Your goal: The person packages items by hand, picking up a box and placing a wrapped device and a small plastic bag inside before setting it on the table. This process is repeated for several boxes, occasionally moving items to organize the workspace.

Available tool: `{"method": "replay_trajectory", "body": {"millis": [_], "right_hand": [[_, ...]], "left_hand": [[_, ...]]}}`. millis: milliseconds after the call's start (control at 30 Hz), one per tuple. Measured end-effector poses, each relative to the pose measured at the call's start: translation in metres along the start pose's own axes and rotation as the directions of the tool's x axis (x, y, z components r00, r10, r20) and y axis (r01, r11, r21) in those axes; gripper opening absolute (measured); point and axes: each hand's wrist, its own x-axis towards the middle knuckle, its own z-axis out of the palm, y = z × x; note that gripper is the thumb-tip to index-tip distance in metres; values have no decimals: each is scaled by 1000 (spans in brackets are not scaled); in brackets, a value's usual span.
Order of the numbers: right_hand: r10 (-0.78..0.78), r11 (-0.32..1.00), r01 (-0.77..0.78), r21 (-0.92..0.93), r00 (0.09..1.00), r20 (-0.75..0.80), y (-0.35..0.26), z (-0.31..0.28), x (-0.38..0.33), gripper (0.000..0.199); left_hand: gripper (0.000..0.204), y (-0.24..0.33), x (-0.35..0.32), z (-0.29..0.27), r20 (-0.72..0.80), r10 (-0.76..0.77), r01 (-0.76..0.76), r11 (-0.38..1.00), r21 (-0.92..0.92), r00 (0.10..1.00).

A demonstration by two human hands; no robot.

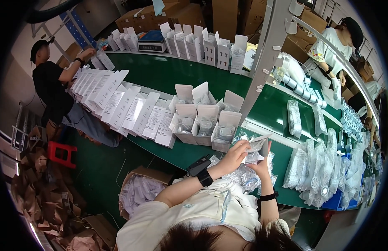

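In front of my body, my left hand [236,157] is closed at a clear plastic bag [255,157] whose contents I cannot make out. My right hand [261,166] grips a small white box [264,149] from its right side and below, thumb toward me. The bag lies against the box's opening; how far inside it sits is hidden by my fingers. Below my hands a heap of clear bags with small parts [244,178] covers the table edge. Just left stand open white boxes [213,140] with bagged items in them and their lids up.
A long row of white boxes [133,111] runs left along the green table [173,75]. Bubble-wrapped parts [313,173] lie to the right, some over a blue bin [334,201]. A metal post [261,79] rises behind my hands. Co-workers [52,83] [334,50] work at far left and right.
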Motion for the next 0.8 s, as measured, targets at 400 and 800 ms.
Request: {"method": "replay_trajectory", "body": {"millis": [400,800], "right_hand": [[291,956,-277,97,940,-181,31,27,60,95],[94,980,-108,-169,992,-90,50,52,73,105]], "left_hand": [[61,-90,-80,-160,-693,-175,472,841,265,700],[26,-99,-55,-174,-471,-541,504,837,-215,697]]}}
